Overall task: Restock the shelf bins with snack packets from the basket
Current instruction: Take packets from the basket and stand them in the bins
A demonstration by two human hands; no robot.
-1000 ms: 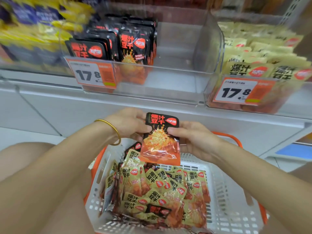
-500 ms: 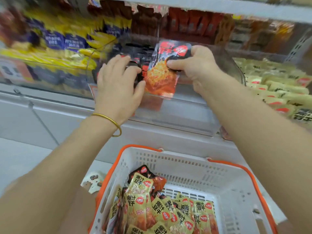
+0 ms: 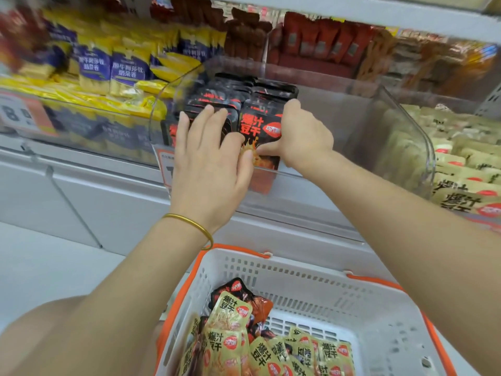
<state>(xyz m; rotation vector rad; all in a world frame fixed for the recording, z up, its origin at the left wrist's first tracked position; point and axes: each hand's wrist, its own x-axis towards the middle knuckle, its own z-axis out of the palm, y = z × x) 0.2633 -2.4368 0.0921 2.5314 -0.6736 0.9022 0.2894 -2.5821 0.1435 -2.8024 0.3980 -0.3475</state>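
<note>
A black-and-orange snack packet [image 3: 259,128] stands upright at the front of the clear shelf bin [image 3: 401,126], before the right row of black packets [image 3: 244,90]. My right hand [image 3: 301,137] grips this packet, fingers over its top right edge and thumb on its face. My left hand [image 3: 208,158] lies flat with straight fingers against the left row of black packets, its thumb touching the held packet's lower part. Below stands the white basket [image 3: 325,291] with orange rim, holding several yellow and black packets [image 3: 233,313].
A bin of yellow-and-blue packets [image 3: 119,69] sits left of the clear bin, and a bin of pale yellow packets [image 3: 466,158] sits right. Red packets [image 3: 320,39] line the back. The clear bin's right half is bare. A grey shelf front [image 3: 95,191] runs below.
Both hands rose from above the basket to the bin. My right hand carried the black packet in and set it upright at the front; my left hand moved onto the left row.
</note>
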